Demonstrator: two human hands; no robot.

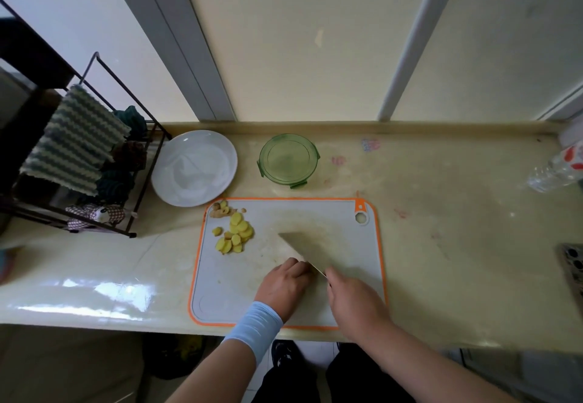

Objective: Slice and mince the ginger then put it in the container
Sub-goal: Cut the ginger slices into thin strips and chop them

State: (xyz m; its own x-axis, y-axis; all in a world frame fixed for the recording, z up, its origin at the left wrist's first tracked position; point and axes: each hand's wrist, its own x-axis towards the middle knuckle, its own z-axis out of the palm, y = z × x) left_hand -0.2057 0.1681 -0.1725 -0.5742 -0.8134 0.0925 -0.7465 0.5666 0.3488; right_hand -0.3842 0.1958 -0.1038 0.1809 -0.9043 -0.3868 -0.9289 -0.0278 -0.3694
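Worn on the head, one wide-angle view. Looks forward and steeply down onto the surface (441, 245) from close above. Centres on the cutting board (340, 222), just below mid-frame. Takes in the left hand (282, 286) and the right hand (356, 305) on the knife (303, 248), with both forearms reaching up from the bottom edge. Fills the upper half with the window panes (299, 55) behind the surface's far edge. Reaches the rack (79, 162) at the left margin and clips the bottle (558, 169) at the right. Bends straight lines outward toward the borders. Shows legs and floor under the near edge.
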